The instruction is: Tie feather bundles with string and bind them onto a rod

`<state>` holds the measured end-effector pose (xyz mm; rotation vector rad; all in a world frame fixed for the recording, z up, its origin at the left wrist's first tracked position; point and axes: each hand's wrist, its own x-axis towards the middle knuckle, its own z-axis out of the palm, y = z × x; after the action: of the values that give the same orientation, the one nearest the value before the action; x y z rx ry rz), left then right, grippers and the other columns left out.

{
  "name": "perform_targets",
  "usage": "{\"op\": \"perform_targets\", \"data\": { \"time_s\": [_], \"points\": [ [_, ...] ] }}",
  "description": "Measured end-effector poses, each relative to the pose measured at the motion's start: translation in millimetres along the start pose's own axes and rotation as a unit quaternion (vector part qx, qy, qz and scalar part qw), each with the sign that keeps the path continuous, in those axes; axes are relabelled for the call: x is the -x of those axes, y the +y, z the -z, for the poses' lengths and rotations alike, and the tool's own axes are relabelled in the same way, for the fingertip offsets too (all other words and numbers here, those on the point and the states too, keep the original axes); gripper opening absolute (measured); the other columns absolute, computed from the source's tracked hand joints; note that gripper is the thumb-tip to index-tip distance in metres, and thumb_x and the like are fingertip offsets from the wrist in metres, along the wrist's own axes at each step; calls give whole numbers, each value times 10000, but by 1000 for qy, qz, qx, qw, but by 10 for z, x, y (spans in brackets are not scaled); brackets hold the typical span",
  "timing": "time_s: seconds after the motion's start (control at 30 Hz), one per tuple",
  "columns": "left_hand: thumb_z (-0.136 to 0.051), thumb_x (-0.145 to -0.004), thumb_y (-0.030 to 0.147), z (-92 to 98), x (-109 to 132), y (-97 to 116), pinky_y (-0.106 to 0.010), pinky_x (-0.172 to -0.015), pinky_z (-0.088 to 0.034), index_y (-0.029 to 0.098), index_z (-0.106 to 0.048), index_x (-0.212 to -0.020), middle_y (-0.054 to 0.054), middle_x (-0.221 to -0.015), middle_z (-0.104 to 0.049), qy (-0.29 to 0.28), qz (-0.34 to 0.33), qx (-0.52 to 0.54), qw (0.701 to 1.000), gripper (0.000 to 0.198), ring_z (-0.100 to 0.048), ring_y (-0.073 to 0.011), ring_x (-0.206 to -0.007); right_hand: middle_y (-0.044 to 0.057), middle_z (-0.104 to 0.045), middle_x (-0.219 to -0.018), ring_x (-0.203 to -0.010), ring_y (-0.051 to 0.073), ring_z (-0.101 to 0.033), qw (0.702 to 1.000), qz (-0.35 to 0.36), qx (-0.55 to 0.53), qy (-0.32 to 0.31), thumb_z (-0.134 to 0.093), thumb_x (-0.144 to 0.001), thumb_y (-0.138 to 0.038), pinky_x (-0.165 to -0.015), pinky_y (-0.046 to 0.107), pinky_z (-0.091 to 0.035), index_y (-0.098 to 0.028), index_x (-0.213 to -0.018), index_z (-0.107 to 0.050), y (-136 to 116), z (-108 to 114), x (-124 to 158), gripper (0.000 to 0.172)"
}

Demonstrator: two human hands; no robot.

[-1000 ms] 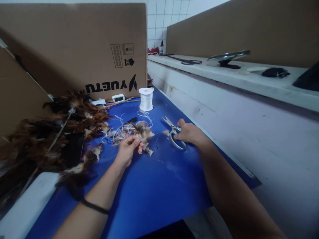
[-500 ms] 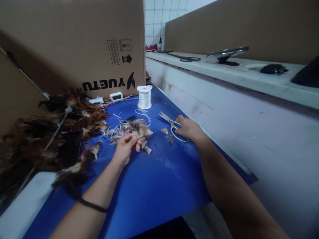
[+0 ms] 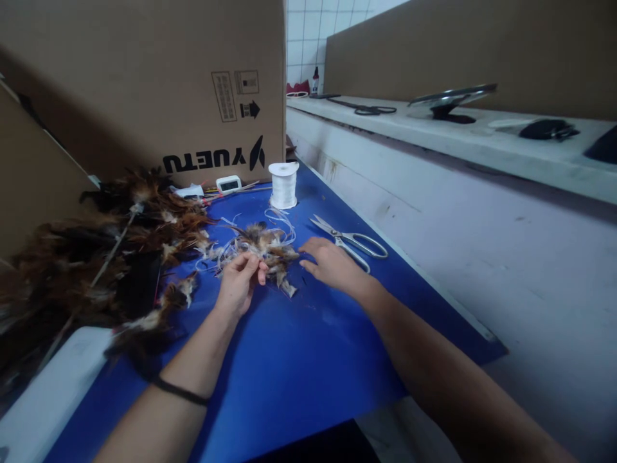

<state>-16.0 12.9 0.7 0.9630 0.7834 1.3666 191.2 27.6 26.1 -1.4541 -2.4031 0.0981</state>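
Note:
My left hand (image 3: 240, 276) is closed in a pinch at the near edge of a small bunch of brown and cream feathers (image 3: 272, 247). Its thumb and forefinger meet on the pale base of the feathers. To the right, my right hand (image 3: 332, 263) is empty, with thumb and fingers apart, its fingertips close to the feather tips. Metal scissors (image 3: 339, 240) lie on the blue table just beyond my right hand, blades parted and pointing away to the left. White ribbon (image 3: 284, 225) lies in loops behind the feathers, near an upright white spool (image 3: 283, 186).
Brown feather bundles on sticks (image 3: 120, 244) heap along the left, beside a white box-like object (image 3: 62, 379). A cardboard carton (image 3: 144, 83) and a small white digital display (image 3: 228, 184) stand behind. Along the right runs a ledge (image 3: 511, 128) bearing black scissors (image 3: 371, 109) and a round mirror-like disc (image 3: 453, 96).
My right hand has let go of the scissors, leaving them on the table, and has moved left to the feathers. My left hand keeps its pinch in nearly the same place.

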Motion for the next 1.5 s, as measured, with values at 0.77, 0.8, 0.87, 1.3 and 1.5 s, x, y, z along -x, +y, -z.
{"op": "perform_targets", "data": {
  "time_s": [0.77,0.8,0.87,1.3,1.5],
  "points": [
    [-717,-637,292,22,-51,-6,-158,-424,-374,141,-533,-684,10,-586,-579,68,-32,51,996,243,-455,-36,-423,19,-550,-791,-716,115,-504,982,-10,-154,109,-460,-793,-140,-675,236,-381,-167,-754,-561,-58,-320,-249,111],
    [-719,-634,293,20,-50,-3,-158,-424,-375,141,-533,-684,10,-584,-579,69,-30,52,996,245,-456,-37,-424,18,-559,-789,-712,114,-509,982,-12,-162,100,-466,-785,-141,-665,233,-379,-167,-752,-568,-28,-297,-232,110],
    [-722,-630,295,19,-48,2,-157,-422,-375,141,-533,-684,9,-586,-582,70,-28,52,996,249,-457,-38,-424,16,-581,-784,-705,115,-520,982,-12,-176,75,-475,-772,-142,-649,230,-378,-170,-754,-582,37,-247,-196,112],
    [-710,-649,277,72,-74,-2,-148,-428,-375,138,-543,-683,16,-597,-562,82,-48,76,993,220,-446,-27,-435,80,-592,-992,-938,177,-520,987,49,-124,84,-553,-764,-203,-868,332,-389,-143,-1024,-586,-159,-276,-211,269],
    [-705,-652,275,107,-89,7,-149,-427,-369,134,-554,-705,13,-612,-570,106,-64,84,989,212,-445,-26,-437,123,-522,-1070,-1021,216,-461,995,73,-53,42,-571,-770,-291,-885,359,-365,-123,-1096,-535,-433,-364,-524,368]
  ]
}}
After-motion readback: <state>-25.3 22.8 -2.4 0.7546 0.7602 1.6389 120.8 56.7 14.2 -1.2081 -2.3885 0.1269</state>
